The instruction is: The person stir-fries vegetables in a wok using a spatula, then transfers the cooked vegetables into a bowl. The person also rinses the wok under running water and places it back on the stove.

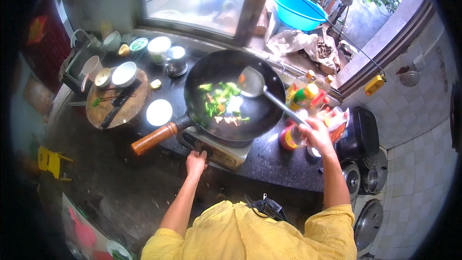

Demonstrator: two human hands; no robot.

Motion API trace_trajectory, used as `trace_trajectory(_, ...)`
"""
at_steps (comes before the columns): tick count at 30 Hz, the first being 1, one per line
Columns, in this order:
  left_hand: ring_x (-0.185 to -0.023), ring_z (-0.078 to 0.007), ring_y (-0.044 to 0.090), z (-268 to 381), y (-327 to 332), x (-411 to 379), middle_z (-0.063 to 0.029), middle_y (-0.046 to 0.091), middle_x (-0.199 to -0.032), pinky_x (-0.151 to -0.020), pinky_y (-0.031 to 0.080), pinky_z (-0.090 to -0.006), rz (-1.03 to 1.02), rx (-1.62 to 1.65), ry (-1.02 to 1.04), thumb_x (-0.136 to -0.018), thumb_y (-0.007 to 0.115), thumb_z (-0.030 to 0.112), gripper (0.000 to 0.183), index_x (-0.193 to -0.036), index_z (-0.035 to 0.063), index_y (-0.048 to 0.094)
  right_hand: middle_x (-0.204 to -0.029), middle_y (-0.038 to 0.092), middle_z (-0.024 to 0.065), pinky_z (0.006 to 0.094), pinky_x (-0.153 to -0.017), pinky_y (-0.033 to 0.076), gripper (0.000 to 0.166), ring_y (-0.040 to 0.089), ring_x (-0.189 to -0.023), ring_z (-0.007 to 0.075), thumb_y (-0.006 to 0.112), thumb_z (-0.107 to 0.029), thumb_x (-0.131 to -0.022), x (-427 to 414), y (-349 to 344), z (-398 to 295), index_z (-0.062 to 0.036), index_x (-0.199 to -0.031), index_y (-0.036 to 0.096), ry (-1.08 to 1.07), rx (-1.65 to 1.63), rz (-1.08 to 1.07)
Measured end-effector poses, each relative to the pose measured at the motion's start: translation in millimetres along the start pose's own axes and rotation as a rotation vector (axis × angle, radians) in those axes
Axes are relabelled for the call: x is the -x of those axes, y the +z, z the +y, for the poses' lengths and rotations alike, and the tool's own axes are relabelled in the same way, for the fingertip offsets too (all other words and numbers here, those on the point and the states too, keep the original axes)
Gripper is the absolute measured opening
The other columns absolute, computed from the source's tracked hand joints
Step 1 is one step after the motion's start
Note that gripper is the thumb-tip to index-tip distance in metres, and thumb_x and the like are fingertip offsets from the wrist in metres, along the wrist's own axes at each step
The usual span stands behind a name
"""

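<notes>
A black wok (265,115) with a wooden handle (155,138) sits on a portable gas stove (231,157). Chopped green vegetables (216,97) lie in it, with orange bits and some paler pieces among them. My right hand (317,135) grips the handle of a metal wok spatula (252,83), whose blade is over the wok, above the food's right side. At the stove's front, my left hand (196,164) has its fingers closed around the control knob (205,151), which they partly hide.
Left of the wok, a round wooden chopping board (97,110) carries a kitchen knife (113,110), chopsticks and bowls. A white bowl (159,112) stands beside the wok handle. Bottles (305,97) crowd the right side near a black appliance (362,133). An open window is behind.
</notes>
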State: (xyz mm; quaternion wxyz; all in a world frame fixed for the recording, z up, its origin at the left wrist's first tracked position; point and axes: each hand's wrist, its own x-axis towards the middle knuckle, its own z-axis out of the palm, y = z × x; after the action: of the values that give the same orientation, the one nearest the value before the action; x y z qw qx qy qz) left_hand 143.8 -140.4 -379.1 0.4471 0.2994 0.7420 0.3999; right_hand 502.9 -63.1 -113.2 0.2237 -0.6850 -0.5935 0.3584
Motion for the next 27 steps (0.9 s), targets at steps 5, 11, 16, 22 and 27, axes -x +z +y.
trace_trajectory(5,-0.047,-0.0195,0.063,25.9,1.6,17.4,-0.0123,0.062,-0.060,-0.045,0.048,-0.0329,0.021,0.134,-0.061,-0.084,0.069,0.022,0.027,-0.084,0.0000,0.053,-0.069,0.063,0.0073,0.0249,-0.048,0.048,0.032,0.061,-0.055,0.0116,0.058,-0.028,-0.090,-13.1,6.3,-5.9,0.0014,-0.099,0.067,0.017,0.157,-0.142)
trace_trajectory(11,-0.048,-0.0215,0.065,23.9,0.3,13.8,-0.0147,0.064,-0.058,-0.048,0.050,-0.0336,0.004,0.084,-0.049,-0.084,0.066,0.020,0.026,-0.086,-0.0028,0.054,-0.087,0.068,0.0177,0.0418,-0.076,0.054,0.039,0.068,-0.083,0.0324,0.066,-0.033,-0.086,-33.7,30.2,-21.7,-0.0051,-0.112,0.058,-0.160,0.791,-0.053)
trace_trajectory(16,-0.052,-0.0237,0.066,36.3,-1.5,19.4,-0.0185,0.065,-0.067,-0.051,0.052,-0.0365,0.011,0.137,-0.087,-0.083,0.064,0.021,0.030,-0.090,-0.0068,0.055,-0.108,0.066,0.0233,0.0452,-0.085,0.050,0.040,0.064,-0.103,0.0386,0.069,-0.027,-0.084,-40.5,29.3,-26.1,-0.0073,-0.117,0.059,-0.214,0.748,-0.039)
trace_trajectory(22,-0.064,-0.0312,0.069,9.1,25.5,7.5,-0.0216,0.068,-0.080,-0.063,0.055,-0.0412,0.105,0.239,0.002,-0.081,0.067,0.021,0.035,-0.101,-0.0056,0.057,-0.065,0.058,0.0008,0.0220,-0.042,0.037,0.024,0.050,-0.050,0.0056,0.068,-0.022,-0.088,-39.4,12.5,-3.9,-0.0048,-0.104,0.063,-0.258,0.425,-0.038)
trace_trajectory(27,-0.101,-0.0461,0.061,27.0,17.7,23.0,-0.0315,0.064,-0.103,-0.087,0.051,-0.0508,0.108,0.230,-0.032,-0.079,0.070,0.020,0.043,-0.111,-0.0044,0.054,-0.063,0.054,0.0002,0.0207,-0.036,0.031,0.030,0.042,-0.042,0.0049,0.068,-0.028,-0.089,-21.5,35.9,-14.8,-0.0061,-0.108,0.062,-0.109,0.329,-0.128)
